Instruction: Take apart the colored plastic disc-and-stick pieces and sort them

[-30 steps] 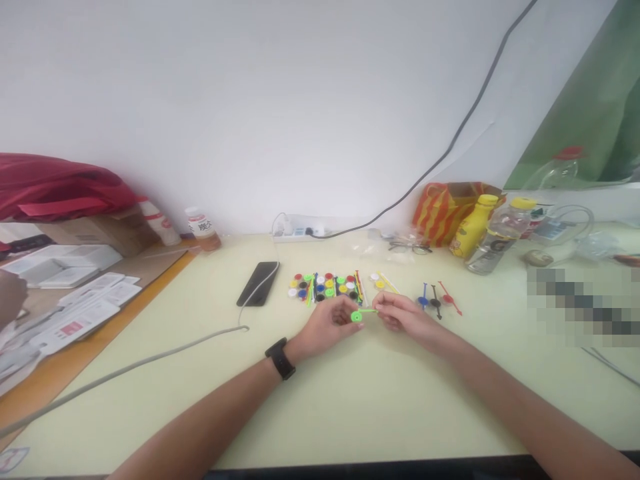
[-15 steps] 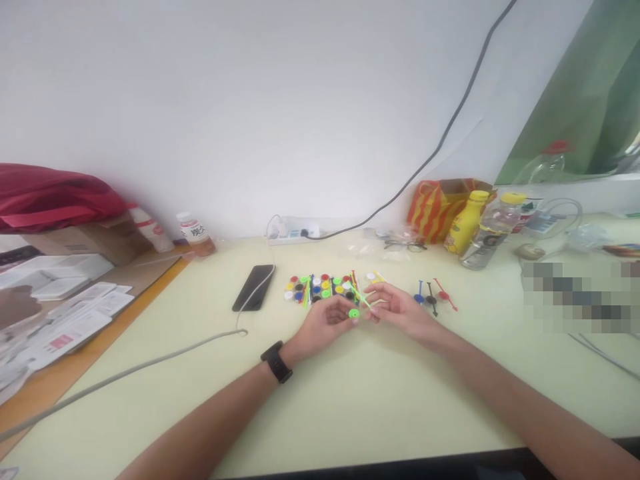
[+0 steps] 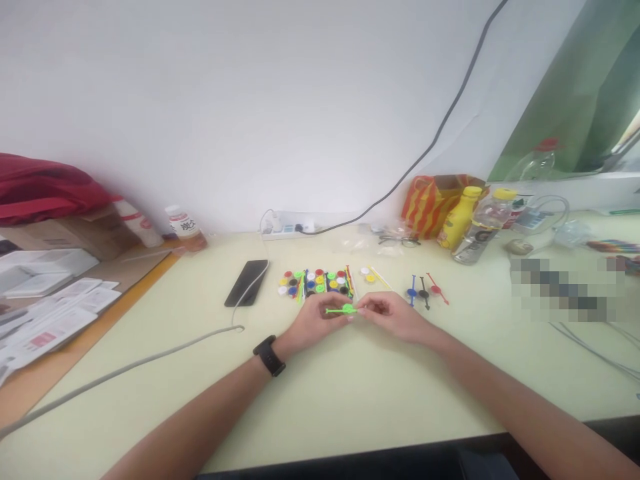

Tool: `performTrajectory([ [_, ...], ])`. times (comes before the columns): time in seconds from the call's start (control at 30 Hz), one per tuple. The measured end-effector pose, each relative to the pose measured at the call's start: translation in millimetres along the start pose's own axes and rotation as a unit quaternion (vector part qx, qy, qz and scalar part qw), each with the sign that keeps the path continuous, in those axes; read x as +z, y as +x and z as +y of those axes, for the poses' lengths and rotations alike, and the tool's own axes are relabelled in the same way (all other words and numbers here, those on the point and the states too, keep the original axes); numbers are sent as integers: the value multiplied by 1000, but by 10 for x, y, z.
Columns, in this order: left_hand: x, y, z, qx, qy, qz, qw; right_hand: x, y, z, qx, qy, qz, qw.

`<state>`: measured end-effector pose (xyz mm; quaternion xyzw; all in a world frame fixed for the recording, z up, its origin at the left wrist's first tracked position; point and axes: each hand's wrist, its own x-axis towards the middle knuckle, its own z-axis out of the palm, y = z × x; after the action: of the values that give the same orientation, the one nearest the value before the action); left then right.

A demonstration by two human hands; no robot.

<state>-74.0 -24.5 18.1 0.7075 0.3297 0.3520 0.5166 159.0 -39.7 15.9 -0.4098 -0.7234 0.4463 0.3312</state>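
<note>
My left hand (image 3: 323, 319), with a black watch on its wrist, pinches a small green disc (image 3: 349, 309) at its fingertips. My right hand (image 3: 393, 316) grips one end of a thin green arrow-shaped stick (image 3: 335, 311), which lies across the disc. Whether the stick is fixed to the disc I cannot tell. Behind my hands is a group of coloured discs (image 3: 320, 280) with sticks in several colours among them. Beyond my right hand lie three stick-and-disc pieces: a blue one (image 3: 412, 293), a black one (image 3: 424, 293) and a red one (image 3: 436, 290).
A black phone (image 3: 247, 283) with a pale cable lies left of the discs. White and yellow discs (image 3: 369, 275) sit beside loose sticks. Bottles (image 3: 480, 230) and a striped bag (image 3: 425, 207) stand back right, a power strip (image 3: 287, 230) by the wall.
The green stick has swung from a slanted position above the disc to lie level across it. My hands have come closer together. The view has shifted slightly.
</note>
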Motion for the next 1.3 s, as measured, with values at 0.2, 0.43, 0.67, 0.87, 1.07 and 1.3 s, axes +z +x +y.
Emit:
performTrajectory([
  [0.2,-10,-5,31,1,52,8,999,9,-14,24,-4,-17,-4,1000],
  [0.43,37,-24,-9,4,39,3,999,2,-16,-5,-19,-51,18,998],
  [0.67,66,-56,57,43,92,-6,995,15,-12,-18,-32,-56,36,997],
  [0.87,59,-61,5,75,143,31,986,14,-12,-12,-23,-58,23,998],
  [1.07,51,-78,22,90,188,29,978,9,-17,19,-16,-57,-3,998],
  [1.3,28,-79,25,86,196,24,977,2,-24,15,-11,-37,-15,999],
])
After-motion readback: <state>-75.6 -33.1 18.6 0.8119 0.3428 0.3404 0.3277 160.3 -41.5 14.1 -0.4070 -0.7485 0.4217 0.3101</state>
